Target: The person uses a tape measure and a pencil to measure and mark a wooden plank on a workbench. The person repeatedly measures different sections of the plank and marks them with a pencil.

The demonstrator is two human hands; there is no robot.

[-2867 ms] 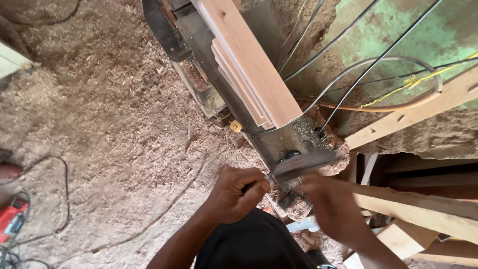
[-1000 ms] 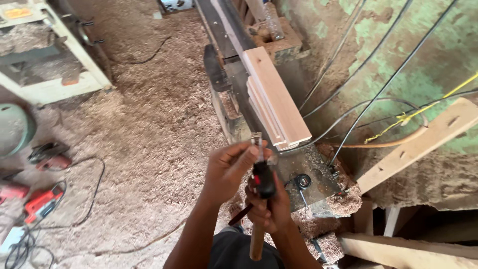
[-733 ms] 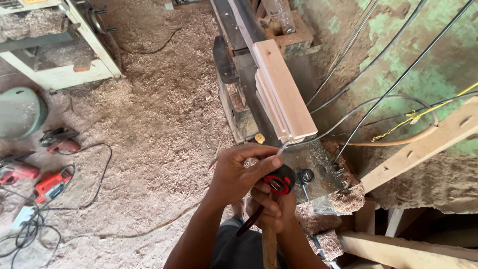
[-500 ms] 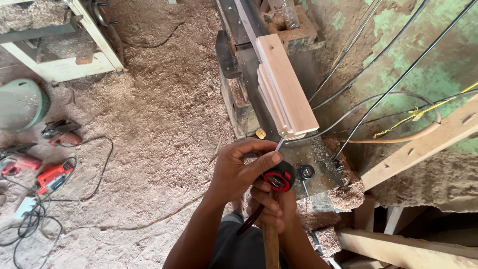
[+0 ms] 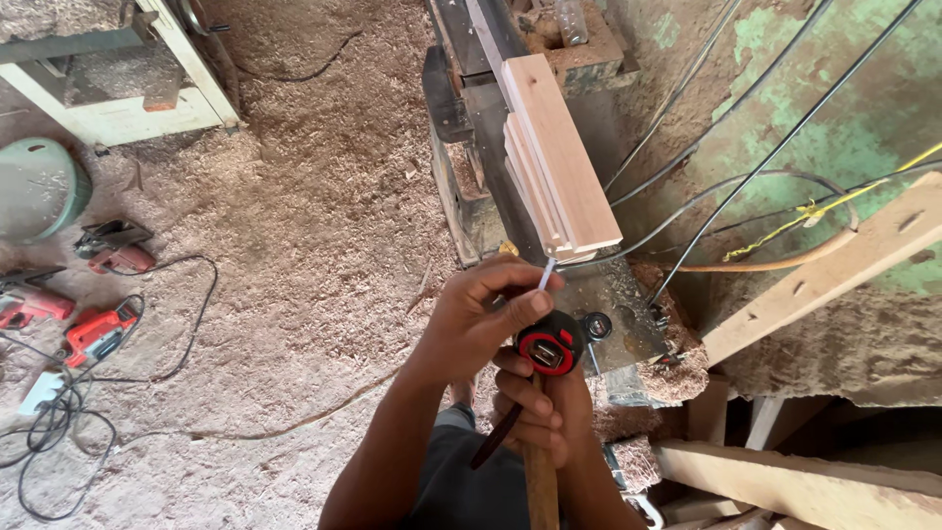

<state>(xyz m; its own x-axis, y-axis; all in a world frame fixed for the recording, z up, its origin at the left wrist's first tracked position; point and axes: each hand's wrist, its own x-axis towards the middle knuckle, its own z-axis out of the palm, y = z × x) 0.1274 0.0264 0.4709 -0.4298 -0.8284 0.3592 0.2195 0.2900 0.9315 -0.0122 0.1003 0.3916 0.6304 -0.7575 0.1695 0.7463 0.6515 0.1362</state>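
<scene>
Sawdust [image 5: 314,196] covers the workshop floor, on which, at the far left, a green round object [image 5: 39,191] and several red and black power tools [image 5: 98,329] with tangled cords are seen, below a pale wooden table frame [image 5: 128,103]. Towards the middle, the left hand [image 5: 481,319] is closed in a pinch on the tip of the white tape blade [image 5: 546,275], drawn a short way out of the tape measure [image 5: 549,344]. That black and red case is held just beside it in the right hand [image 5: 535,412], whose fingers are also wrapped around a wooden stick [image 5: 538,481] and a dark pencil-like rod [image 5: 496,447]. Just beyond the blade tip, a stack of planed boards [image 5: 559,167] lies on a metal machine bed [image 5: 608,304]. The blade would best be kept straight and its hook seated squarely against the board end while the case is steadied. To the right, cables [image 5: 746,186] run over a green wall [image 5: 844,128].
</scene>
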